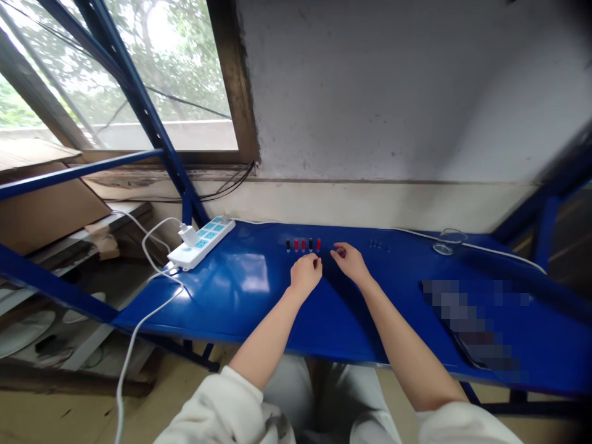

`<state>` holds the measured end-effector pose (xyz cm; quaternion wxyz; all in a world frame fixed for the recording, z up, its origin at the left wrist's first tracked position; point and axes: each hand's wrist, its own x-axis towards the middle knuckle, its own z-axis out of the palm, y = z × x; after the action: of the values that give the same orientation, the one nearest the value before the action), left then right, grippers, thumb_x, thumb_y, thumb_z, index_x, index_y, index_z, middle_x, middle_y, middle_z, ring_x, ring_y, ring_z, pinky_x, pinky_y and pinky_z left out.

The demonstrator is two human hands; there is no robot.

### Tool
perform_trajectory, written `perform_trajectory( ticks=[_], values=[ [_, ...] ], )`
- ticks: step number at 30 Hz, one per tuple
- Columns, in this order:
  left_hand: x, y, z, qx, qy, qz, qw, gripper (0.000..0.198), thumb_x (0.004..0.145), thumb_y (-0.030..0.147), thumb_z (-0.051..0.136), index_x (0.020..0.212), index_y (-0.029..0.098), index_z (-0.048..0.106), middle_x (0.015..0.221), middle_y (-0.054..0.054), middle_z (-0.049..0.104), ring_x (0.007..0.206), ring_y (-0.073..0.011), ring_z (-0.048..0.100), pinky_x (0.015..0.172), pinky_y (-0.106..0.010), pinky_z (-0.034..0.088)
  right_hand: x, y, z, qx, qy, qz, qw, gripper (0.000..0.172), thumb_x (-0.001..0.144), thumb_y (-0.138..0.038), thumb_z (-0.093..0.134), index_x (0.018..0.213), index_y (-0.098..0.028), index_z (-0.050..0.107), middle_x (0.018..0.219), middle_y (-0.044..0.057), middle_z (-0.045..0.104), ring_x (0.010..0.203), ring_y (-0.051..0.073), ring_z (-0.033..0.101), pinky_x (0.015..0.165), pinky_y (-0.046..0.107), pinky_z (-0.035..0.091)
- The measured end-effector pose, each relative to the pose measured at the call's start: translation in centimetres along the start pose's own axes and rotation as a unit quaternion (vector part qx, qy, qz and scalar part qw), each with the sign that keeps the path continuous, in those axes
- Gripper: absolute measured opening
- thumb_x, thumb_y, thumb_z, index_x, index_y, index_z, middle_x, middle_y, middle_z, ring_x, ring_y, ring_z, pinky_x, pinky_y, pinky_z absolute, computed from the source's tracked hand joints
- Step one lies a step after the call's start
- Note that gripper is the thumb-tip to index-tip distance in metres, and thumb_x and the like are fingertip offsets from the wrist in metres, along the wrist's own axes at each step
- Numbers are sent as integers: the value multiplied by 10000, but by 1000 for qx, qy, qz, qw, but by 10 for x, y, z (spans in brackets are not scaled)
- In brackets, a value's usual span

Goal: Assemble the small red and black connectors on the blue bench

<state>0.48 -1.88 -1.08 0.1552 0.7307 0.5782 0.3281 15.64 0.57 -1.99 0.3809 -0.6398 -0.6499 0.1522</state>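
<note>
Several small red and black cylinders (303, 245) stand upright in a short row on the blue table, each with a pale lower end. Just in front of the row is my left hand (305, 274), its fingers curled and thumb pressed in. A dark spot shows at its fingertips, too small to name. To the right of the row, my right hand (350, 262) is held low over the table with thumb and fingers bent toward each other. Something small and dark shows between them, but its kind is unclear. Farther right lie several tiny clear pieces (380, 246).
A white power strip (203, 242) with a plugged-in white adapter (188, 235) lies at the table's left end. A coiled pale cable (443, 248) rests at the back right. A blurred-out dark flat object (467, 320) lies right. Blue frame posts (152, 123) flank the table (222, 308).
</note>
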Motion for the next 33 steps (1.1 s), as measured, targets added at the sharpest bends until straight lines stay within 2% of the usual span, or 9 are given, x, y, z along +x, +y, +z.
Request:
perform_trajectory(
  ticks=[3,12,33],
  values=[
    [1,-1,0,-5,8,-28,1000,220,814,295,435,746,192,617,716,-59,628,668,-172,583,603,-251,402,-7,0,-1,12,26,-22,999,274,756,-297,475,963,-155,585,766,45,627,657,143,571,630,265,430],
    [-1,0,1,-30,27,-6,999,228,808,288,417,708,203,604,650,-20,624,635,-154,581,590,-235,389,-13,-4,4,-24,21,-69,997,246,769,-261,451,940,-170,603,789,45,641,690,148,584,638,261,431],
    [0,0,2,-37,31,-1,999,249,800,303,419,690,187,610,633,-24,614,597,-139,561,575,-229,383,-13,-3,4,-25,15,-80,996,225,768,-259,454,903,-179,616,772,46,653,695,154,600,648,265,444]
  ],
)
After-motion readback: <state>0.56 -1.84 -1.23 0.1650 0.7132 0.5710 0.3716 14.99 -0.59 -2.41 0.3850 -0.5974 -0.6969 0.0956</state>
